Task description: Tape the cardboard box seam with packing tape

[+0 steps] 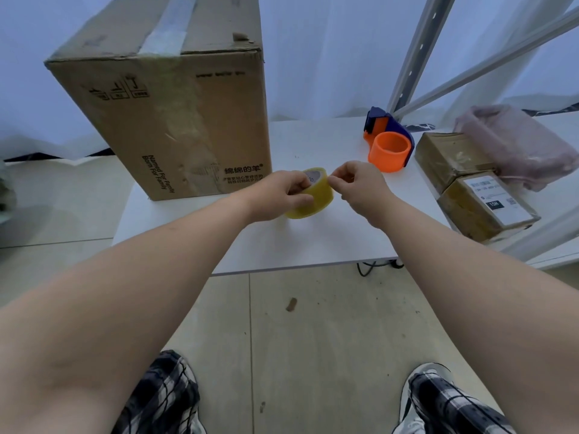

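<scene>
A tall brown cardboard box (175, 120) stands upright at the left of the white table (313, 239); a strip of old clear tape runs over its top seam. A roll of yellowish packing tape (316, 198) is held just above the table, in front of the box. My left hand (279, 195) grips the roll from the left side. My right hand (357, 186) pinches at the roll's upper right edge with thumb and forefinger. Whether a tape end is lifted cannot be made out.
An orange and blue tape dispenser (388, 142) lies at the back of the table. Two small taped parcels (470, 183) and a pinkish bag (517, 145) sit at the right. A white metal rack frame (419, 51) rises behind. Tiled floor lies below.
</scene>
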Action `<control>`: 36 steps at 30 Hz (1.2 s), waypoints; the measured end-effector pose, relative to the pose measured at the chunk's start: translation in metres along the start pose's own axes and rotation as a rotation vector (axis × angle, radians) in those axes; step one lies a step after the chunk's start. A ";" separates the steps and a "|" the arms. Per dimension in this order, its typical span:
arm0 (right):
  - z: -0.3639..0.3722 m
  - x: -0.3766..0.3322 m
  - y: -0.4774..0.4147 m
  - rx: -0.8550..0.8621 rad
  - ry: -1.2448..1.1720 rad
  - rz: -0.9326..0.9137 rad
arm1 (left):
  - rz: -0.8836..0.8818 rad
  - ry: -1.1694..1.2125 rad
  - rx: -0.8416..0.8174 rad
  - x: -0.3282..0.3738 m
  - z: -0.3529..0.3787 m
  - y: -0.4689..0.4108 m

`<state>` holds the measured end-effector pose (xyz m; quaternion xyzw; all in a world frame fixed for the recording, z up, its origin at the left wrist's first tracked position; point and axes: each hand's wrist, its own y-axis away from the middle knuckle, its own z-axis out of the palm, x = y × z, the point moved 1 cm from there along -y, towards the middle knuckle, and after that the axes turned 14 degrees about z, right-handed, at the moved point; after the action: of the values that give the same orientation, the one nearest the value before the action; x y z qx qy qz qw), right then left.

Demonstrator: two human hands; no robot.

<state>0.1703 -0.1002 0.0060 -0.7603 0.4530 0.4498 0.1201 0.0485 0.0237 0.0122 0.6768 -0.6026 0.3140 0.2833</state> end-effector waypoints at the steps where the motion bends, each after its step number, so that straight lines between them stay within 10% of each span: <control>1: 0.001 0.001 0.000 -0.022 0.042 -0.007 | 0.005 0.013 -0.013 -0.001 -0.001 0.001; 36: -0.006 -0.003 0.001 0.235 0.172 -0.118 | 0.033 0.108 0.181 0.011 0.004 -0.005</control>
<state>0.1729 -0.1025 0.0117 -0.8021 0.4656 0.3189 0.1951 0.0551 0.0139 0.0177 0.6717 -0.5668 0.4078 0.2476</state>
